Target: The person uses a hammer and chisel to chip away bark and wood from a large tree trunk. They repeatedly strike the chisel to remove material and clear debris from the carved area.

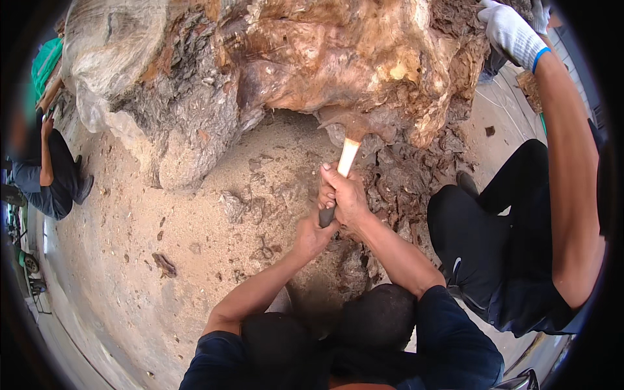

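My right hand (348, 197) is wrapped round the pale wooden handle (348, 156) of a chopping tool. Lower down, my left hand (313, 235) closes on the dark grip at the handle's end. The brown tool head (354, 125) is against the underside of a huge gnarled tree trunk (312, 65), and its exact shape blends into the wood. Above the head the trunk's surface is bare, orange-brown and smooth in places, with rough grey bark to the left. A hollow opens beneath the trunk, left of the handle.
Bark pieces (409, 188) heap on the floor right of my hands; sawdust and chips (166, 264) lie to the left. Close on my right, a person's bare arm (572, 175) reaches up, a white glove (510, 32) on the trunk. Another person (45, 162) crouches at far left.
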`<state>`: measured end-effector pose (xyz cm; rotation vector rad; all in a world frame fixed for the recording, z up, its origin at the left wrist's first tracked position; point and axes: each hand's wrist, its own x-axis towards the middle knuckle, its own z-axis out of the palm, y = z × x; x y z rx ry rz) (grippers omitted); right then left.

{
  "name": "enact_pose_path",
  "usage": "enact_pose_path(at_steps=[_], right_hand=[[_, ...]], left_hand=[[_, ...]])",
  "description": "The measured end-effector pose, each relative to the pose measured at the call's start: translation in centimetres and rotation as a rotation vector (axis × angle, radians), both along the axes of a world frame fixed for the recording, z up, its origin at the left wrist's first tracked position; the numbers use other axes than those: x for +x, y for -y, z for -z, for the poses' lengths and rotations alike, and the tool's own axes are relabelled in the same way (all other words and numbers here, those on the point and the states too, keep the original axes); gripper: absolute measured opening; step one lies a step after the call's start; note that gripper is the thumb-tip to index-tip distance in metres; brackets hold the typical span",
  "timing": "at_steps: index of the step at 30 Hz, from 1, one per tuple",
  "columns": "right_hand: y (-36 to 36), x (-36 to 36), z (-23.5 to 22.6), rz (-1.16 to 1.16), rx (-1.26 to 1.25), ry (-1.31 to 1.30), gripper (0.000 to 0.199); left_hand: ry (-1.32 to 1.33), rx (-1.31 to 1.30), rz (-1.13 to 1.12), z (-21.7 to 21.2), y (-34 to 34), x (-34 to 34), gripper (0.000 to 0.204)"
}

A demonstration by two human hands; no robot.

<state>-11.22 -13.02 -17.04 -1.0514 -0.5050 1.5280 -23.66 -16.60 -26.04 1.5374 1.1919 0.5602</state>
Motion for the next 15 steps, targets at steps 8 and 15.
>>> enact_pose_path(at_steps=[8, 15], right_hand=[[6.1, 5.6, 5.7, 0.174, -0.253, 0.253, 0.032], [10.5, 6.8, 8.2, 0.162, -0.257, 0.388, 0.038]], left_hand=[[0.301, 0.057, -0.004, -2.7, -6.7, -0.4, 0.033], [-0.117, 0.834, 0.018, -7.0, -13.3, 8.7, 0.044]])
